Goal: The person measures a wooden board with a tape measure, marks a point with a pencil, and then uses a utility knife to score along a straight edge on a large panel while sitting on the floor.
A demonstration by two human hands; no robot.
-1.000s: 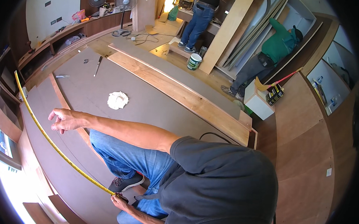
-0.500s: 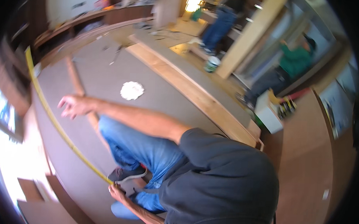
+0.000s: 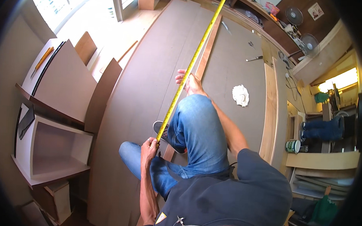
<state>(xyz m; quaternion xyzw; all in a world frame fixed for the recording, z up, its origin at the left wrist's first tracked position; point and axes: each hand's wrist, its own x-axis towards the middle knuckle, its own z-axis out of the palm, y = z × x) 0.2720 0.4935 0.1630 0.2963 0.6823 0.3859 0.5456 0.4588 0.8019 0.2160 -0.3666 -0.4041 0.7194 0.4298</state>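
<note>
A yellow tape measure blade runs from my left hand away to the top of the view, nearly straight. My left hand is closed on the tape's near end beside my knee; its case is mostly hidden. Under the blade, about midway, my right hand has its fingers stretched out, crossing below the tape; whether it touches the blade I cannot tell. I crouch on a large grey-brown panel. A long narrow wooden strip lies on it just right of the tape.
A crumpled white wad lies on the panel, right of my knee. Beyond it are a knife-like tool and a long board. White cabinet boxes stand at left. A tub and another person's legs are at right.
My view has turned, so the panel now runs upward. My right hand, stretched out beyond the knee and apart from the tape before, is now under the blade. The left hand keeps its hold.
</note>
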